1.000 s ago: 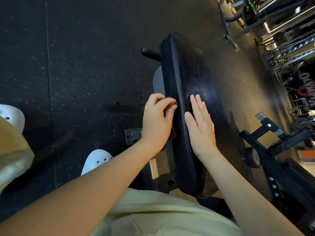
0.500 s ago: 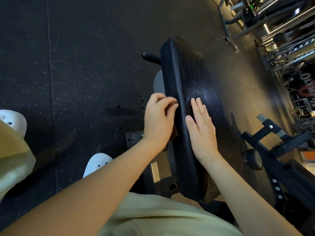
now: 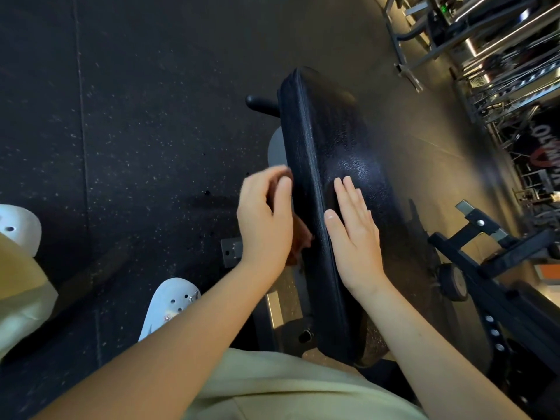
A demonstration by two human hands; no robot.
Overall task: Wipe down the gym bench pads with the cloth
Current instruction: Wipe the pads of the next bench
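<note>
One cloth (image 3: 303, 237) at pad (image 3: 342, 153) edge

Dark banner (image 3: 542, 140) at far right: white letters "OLYM", tilted, the rest cut off. No other text is legible.

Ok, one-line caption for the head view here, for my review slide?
Left hand holds a brown cloth against the side of the black bench pad; right hand lies flat on top.
</note>
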